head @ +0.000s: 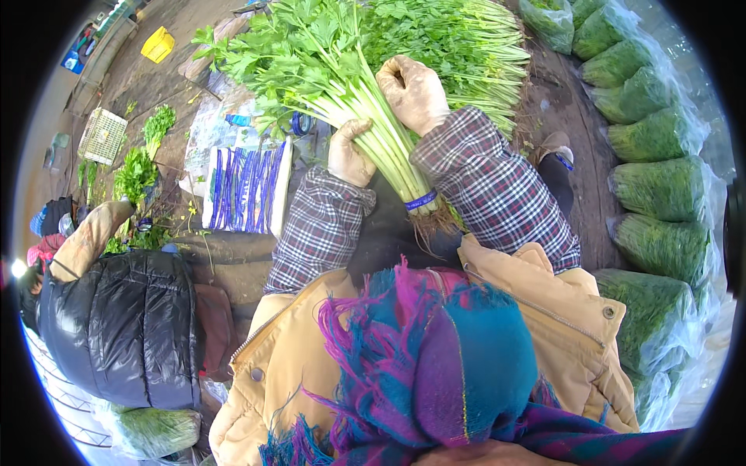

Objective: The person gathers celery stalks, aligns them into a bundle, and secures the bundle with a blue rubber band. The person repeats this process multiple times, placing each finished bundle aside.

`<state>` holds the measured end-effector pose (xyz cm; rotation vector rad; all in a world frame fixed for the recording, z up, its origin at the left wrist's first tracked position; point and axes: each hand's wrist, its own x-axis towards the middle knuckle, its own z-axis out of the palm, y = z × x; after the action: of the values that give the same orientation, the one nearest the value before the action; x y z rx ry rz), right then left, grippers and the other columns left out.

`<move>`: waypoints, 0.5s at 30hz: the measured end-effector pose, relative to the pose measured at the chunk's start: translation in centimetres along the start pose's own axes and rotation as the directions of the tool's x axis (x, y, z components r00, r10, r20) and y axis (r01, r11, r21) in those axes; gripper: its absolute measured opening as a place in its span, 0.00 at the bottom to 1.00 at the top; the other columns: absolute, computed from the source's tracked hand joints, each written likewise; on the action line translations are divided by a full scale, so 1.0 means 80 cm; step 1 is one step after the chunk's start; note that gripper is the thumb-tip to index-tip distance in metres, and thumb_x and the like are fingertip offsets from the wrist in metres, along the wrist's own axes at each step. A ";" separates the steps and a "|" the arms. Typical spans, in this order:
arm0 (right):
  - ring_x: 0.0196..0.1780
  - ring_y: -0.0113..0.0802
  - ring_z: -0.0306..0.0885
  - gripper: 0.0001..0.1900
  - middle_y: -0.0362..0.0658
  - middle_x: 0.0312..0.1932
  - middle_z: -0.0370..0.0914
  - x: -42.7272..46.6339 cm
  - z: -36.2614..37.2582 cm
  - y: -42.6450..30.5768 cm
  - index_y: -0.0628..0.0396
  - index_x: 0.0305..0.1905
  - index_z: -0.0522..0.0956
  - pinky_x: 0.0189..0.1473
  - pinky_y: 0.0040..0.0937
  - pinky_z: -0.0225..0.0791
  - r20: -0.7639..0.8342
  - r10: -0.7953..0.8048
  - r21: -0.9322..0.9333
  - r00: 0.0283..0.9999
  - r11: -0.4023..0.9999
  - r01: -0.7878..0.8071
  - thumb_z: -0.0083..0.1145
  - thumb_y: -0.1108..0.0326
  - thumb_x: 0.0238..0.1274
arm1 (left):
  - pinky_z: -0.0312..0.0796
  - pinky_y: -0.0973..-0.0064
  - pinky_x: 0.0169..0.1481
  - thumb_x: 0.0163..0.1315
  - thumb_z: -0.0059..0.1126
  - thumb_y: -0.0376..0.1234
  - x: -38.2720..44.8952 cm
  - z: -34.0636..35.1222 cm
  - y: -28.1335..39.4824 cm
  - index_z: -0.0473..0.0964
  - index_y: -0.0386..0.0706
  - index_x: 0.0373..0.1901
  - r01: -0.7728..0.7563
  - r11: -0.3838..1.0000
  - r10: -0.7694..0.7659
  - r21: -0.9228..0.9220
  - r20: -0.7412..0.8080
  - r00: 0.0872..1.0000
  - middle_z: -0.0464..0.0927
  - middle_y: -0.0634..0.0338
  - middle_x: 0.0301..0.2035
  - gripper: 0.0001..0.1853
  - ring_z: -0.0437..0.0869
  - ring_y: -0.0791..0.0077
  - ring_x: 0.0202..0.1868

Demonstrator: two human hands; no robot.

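A bunch of leafy celery (373,128) lies slanted before me, leaves away from me and roots near my lap. A printed blue band (421,201) circles its stalks just above the roots. My left hand (352,152) is closed around the stalks from the left side. On the other side, my right hand (412,93) is curled against the upper stalks; its fingertips are bent in, and whether they pinch anything cannot be told. A white board wound with blue ties (247,189) lies left of my left sleeve.
A large celery pile (489,64) lies ahead. Bagged greens (658,186) line the right side. A co-worker in a black jacket (122,332) sits at left, an arm reaching to loose celery (135,169). A white crate (102,136) and a yellow basket (157,45) stand farther off.
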<state>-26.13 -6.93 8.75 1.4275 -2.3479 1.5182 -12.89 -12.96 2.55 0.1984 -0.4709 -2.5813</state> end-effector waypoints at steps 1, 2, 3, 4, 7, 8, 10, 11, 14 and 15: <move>0.30 0.30 0.76 0.08 0.45 0.30 0.80 0.000 0.002 0.002 0.60 0.39 0.79 0.36 0.30 0.73 0.025 0.014 0.000 1.000 1.000 -0.014 0.60 0.65 0.64 | 0.77 0.58 0.56 0.56 0.53 0.23 0.000 -0.001 -0.001 0.76 0.32 0.45 -0.018 1.000 0.019 -0.023 0.055 0.998 0.82 0.49 0.41 0.14 0.85 0.56 0.44; 0.30 0.30 0.76 0.08 0.44 0.29 0.80 0.000 0.003 0.003 0.60 0.39 0.79 0.36 0.30 0.73 0.064 0.053 -0.006 0.997 0.999 -0.052 0.61 0.65 0.64 | 0.77 0.59 0.57 0.56 0.54 0.23 0.001 -0.002 -0.001 0.76 0.32 0.44 -0.022 1.000 0.022 0.005 0.008 1.000 0.82 0.50 0.42 0.13 0.84 0.57 0.45; 0.30 0.30 0.76 0.08 0.44 0.29 0.80 0.000 0.004 0.003 0.60 0.40 0.80 0.36 0.30 0.73 0.107 0.096 -0.022 0.990 0.995 -0.094 0.61 0.65 0.64 | 0.77 0.59 0.57 0.56 0.54 0.23 0.002 -0.004 -0.001 0.76 0.32 0.44 -0.011 1.000 0.011 0.012 -0.007 1.000 0.82 0.50 0.42 0.13 0.84 0.57 0.45; 0.30 0.30 0.76 0.08 0.44 0.29 0.80 0.001 0.005 0.002 0.59 0.40 0.80 0.36 0.30 0.73 0.131 0.113 -0.033 0.985 0.993 -0.110 0.61 0.65 0.63 | 0.77 0.59 0.57 0.55 0.55 0.22 0.003 -0.006 -0.002 0.76 0.32 0.43 -0.012 1.000 0.012 0.018 -0.014 1.000 0.82 0.50 0.42 0.13 0.84 0.57 0.46; 0.30 0.30 0.76 0.09 0.45 0.28 0.80 0.002 0.002 -0.004 0.59 0.40 0.81 0.36 0.30 0.72 0.073 0.131 -0.042 0.989 0.991 -0.129 0.63 0.65 0.62 | 0.77 0.59 0.57 0.55 0.56 0.22 0.007 -0.012 -0.002 0.76 0.31 0.45 -0.014 0.998 0.019 0.066 -0.079 0.997 0.82 0.50 0.42 0.15 0.84 0.57 0.46; 0.31 0.30 0.77 0.07 0.44 0.30 0.81 0.001 -0.001 -0.006 0.58 0.40 0.81 0.36 0.28 0.75 0.044 0.123 -0.081 0.991 0.990 -0.119 0.61 0.66 0.65 | 0.76 0.58 0.58 0.56 0.55 0.23 0.008 -0.012 -0.001 0.74 0.30 0.49 -0.024 0.998 0.031 0.066 -0.100 0.994 0.82 0.48 0.44 0.17 0.84 0.56 0.47; 0.32 0.30 0.79 0.06 0.43 0.32 0.82 -0.001 -0.011 -0.007 0.58 0.41 0.80 0.37 0.28 0.77 0.054 0.334 0.284 0.941 0.898 -0.335 0.58 0.67 0.67 | 0.75 0.57 0.60 0.59 0.52 0.24 0.009 -0.009 0.000 0.71 0.29 0.55 -0.023 0.998 0.025 0.063 -0.038 0.999 0.80 0.45 0.48 0.21 0.83 0.54 0.50; 0.33 0.30 0.80 0.06 0.42 0.33 0.82 -0.004 -0.015 -0.006 0.57 0.41 0.79 0.37 0.28 0.79 0.128 0.391 0.454 0.911 0.794 -0.405 0.57 0.67 0.69 | 0.74 0.56 0.61 0.60 0.51 0.25 0.010 -0.007 0.001 0.70 0.29 0.57 -0.012 0.998 0.009 0.060 0.045 0.999 0.79 0.44 0.50 0.22 0.82 0.52 0.51; 0.34 0.30 0.81 0.11 0.43 0.34 0.80 -0.019 -0.035 0.005 0.61 0.50 0.77 0.39 0.30 0.81 0.297 0.353 0.772 0.887 0.458 -0.440 0.52 0.65 0.73 | 0.70 0.53 0.66 0.63 0.46 0.28 0.010 -0.002 0.002 0.64 0.29 0.64 -0.030 0.997 0.028 0.076 0.024 0.999 0.75 0.39 0.56 0.26 0.78 0.47 0.58; 0.34 0.30 0.81 0.14 0.44 0.35 0.80 -0.028 -0.040 0.011 0.62 0.53 0.76 0.39 0.30 0.81 0.334 0.249 0.830 0.909 0.381 -0.409 0.51 0.63 0.74 | 0.70 0.53 0.67 0.64 0.45 0.28 0.011 -0.002 0.005 0.64 0.29 0.64 -0.054 0.995 0.051 0.083 0.036 0.998 0.75 0.39 0.56 0.26 0.78 0.47 0.58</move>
<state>-26.81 -2.98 8.82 1.1338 -1.9584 3.2259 -13.44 -13.73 2.50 0.1693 -0.5899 -2.5191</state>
